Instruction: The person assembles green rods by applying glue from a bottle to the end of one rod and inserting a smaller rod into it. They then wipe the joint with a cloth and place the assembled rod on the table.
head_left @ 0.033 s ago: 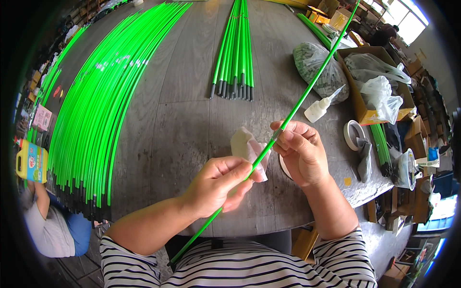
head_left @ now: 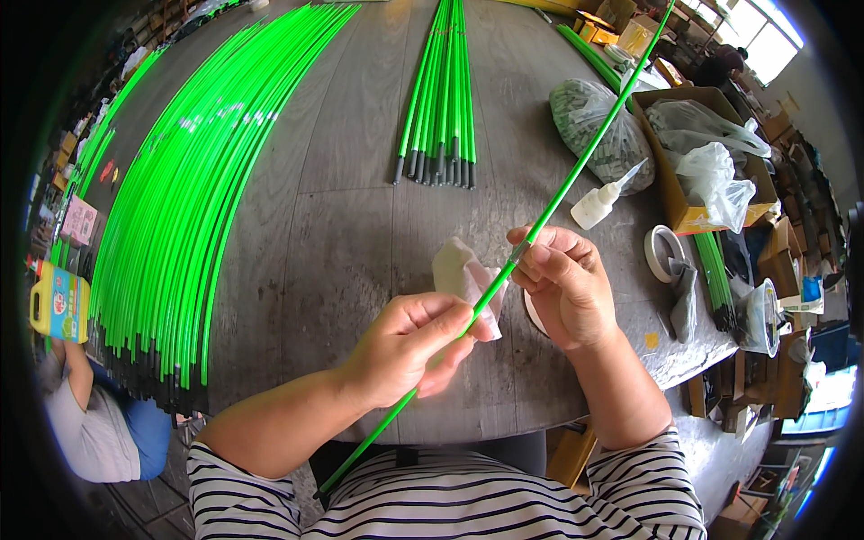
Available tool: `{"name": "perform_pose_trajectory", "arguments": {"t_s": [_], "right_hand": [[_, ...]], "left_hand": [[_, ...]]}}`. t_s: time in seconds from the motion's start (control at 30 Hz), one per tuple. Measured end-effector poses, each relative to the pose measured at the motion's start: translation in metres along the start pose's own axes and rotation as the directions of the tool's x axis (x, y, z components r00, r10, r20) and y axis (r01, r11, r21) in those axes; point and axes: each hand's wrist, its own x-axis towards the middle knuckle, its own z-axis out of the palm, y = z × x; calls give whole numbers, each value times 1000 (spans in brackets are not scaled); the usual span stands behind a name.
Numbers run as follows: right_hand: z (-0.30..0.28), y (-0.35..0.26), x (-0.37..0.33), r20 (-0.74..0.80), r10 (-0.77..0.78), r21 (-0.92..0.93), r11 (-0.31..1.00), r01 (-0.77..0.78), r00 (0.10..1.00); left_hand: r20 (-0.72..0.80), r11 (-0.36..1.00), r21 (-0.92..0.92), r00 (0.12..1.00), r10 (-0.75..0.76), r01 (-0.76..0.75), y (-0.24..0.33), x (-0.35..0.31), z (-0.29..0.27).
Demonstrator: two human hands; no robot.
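A long, thin green rod [head_left: 576, 165] slants from low at my body up to the far right. My left hand [head_left: 409, 346] is closed round its lower part, thumb on top. Further up, my right hand [head_left: 569, 283] pinches the rod between thumb and fingers, beside a short greyish joint [head_left: 517, 255]. A crumpled white cloth [head_left: 459, 268] lies on the table just behind the rod, between my hands. Beyond my right hand rests a white squeeze bottle [head_left: 591, 209] with a pointed nozzle, tilted on the table.
A large spread of green rods [head_left: 193, 193] with black ends covers the table's left. A smaller bundle [head_left: 441, 99] lies far centre. To the right are a filled clear bag [head_left: 598, 126], a cardboard box [head_left: 693, 211] and a tape roll [head_left: 663, 247]. Another person [head_left: 94, 423] is at lower left.
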Motion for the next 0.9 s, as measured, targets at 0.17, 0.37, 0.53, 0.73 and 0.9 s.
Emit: {"name": "perform_pose_trajectory", "arguments": {"t_s": [0.17, 0.37, 0.53, 0.73, 0.9], "right_hand": [[1, 0, -1, -17, 22, -3, 1000, -22, 1000], [3, 0, -1, -36, 41, -21, 999, -42, 998], [5, 2, -2, -61, 57, -47, 997, -60, 996], [6, 3, -2, 14, 70, -49, 996, -69, 997], [5, 4, -1, 46, 86, -32, 996, -85, 995]], "left_hand": [[-7, 1000, 11, 1000, -8, 8, -1, 1, 0], [-3, 1000, 4, 1000, 15, -15, -2, 2, -2], [-36, 1000, -2, 999, 31, -31, -1, 3, 0], [-77, 999, 1, 996, 49, -49, -3, 3, -1], [-98, 998, 13, 994, 57, -56, -4, 4, -2]]}}
